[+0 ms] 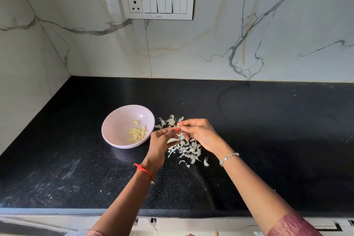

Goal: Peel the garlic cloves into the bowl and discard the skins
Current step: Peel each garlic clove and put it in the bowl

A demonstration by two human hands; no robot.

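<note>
Two hands meet over a black counter [268,130]. The left hand [162,141] and the right hand [200,132] come together at their fingertips. Both hands have curled fingers, and both pinch one tiny garlic clove [179,126] between them. The clove is held up in the air, not on the counter. It is too small to tell how much skin is on it.

A pale bowl [118,124] sits on the counter at 9 o'clock from the hands, just beside the left hand. Inside it lie yellow peeled cloves [137,133], bunched at the 4 o'clock side of the bowl.

The dry white skins [188,148] lie in a loose pile on the counter. Most of them are under the hands and at 6 o'clock from the fingertips. A few more sit at 12 o'clock, and some at 11 o'clock close to the bowl. One curl lies alone at 5 o'clock.

The left wrist wears a red thread [145,170]. The right wrist wears a shiny bracelet [229,158].

Behind the counter, at 12 o'clock, stands a white marble wall [191,47] with a switch plate [157,5] on it.
</note>
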